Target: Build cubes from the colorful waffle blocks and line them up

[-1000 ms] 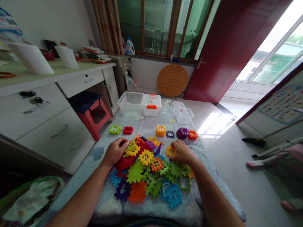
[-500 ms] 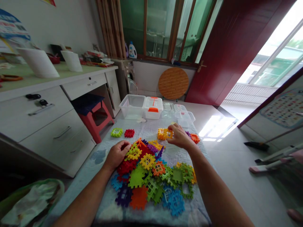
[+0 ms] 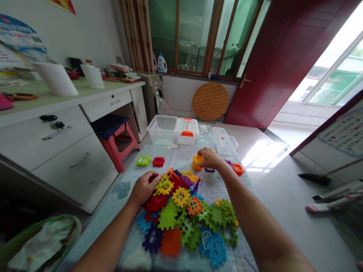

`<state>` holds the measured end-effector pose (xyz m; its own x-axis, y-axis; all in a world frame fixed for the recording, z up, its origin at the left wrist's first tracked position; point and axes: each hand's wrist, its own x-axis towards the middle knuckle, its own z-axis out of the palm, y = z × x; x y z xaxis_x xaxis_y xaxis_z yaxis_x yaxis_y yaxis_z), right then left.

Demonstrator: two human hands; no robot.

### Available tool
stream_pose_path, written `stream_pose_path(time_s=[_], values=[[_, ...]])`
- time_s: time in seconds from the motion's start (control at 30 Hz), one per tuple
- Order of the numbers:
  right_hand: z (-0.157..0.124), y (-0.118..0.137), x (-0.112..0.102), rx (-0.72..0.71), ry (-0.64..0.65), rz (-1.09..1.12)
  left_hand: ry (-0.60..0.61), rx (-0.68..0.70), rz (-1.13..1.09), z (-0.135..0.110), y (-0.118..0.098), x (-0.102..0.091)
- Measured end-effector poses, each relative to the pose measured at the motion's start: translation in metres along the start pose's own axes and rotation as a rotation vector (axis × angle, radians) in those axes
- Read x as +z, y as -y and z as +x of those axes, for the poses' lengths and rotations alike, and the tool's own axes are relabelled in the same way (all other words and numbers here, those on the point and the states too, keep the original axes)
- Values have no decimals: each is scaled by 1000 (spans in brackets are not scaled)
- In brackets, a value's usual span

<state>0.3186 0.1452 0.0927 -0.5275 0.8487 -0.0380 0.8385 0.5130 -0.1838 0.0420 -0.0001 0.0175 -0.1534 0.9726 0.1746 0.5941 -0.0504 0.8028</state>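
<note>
My right hand [image 3: 210, 158] is at the far part of the cloth, its fingers closed on a yellow-orange interlocking plastic block [image 3: 197, 162]. The hand hides part of that block. A purple block [image 3: 210, 170] lies just under the wrist. My left hand [image 3: 145, 187] rests loosely curved at the left edge of a mixed pile, fingertips beside a yellow-green block [image 3: 163, 182] and holding nothing that I can see. The pile includes a yellow window block [image 3: 180, 197], an orange window block [image 3: 194, 206], a flat green block [image 3: 168, 216] and a blue block [image 3: 217, 248].
A lime block [image 3: 143, 161] and a red block [image 3: 158, 161] lie apart at far left. An orange block [image 3: 238, 169] is at right. Behind stand an open clear bin [image 3: 162, 132], a lidded box with orange latches [image 3: 187, 138] and smaller clear containers [image 3: 227, 143].
My right hand has shifted slightly left onto the yellow-orange block, which now shows as a more compact shape. The purple block under the wrist has come into view. My left hand stays by the pile.
</note>
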Motion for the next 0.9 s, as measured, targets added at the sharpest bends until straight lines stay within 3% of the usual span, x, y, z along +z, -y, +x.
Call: stream_pose_path(time_s=[0.17, 0.27, 0.43, 0.63, 0.73, 0.9], values=[[-6, 2, -1, 19, -17, 13, 3, -10, -19, 0, 0, 0], [-25, -4, -7, -9, -129, 95, 9, -22, -40, 1, -2, 0], [-88, -23, -6, -22, -312, 287, 8, 4, -100, -1, -5, -2], [-161, -46, 19, 194, -354, 409, 2, 129, -68, -4, -6, -3], [-173, -53, 33, 294, -411, 412, 9, 137, -61, -6, -7, -3], [-169, -52, 54, 377, -563, 458, 108, 30, -152, -7, -6, -2]])
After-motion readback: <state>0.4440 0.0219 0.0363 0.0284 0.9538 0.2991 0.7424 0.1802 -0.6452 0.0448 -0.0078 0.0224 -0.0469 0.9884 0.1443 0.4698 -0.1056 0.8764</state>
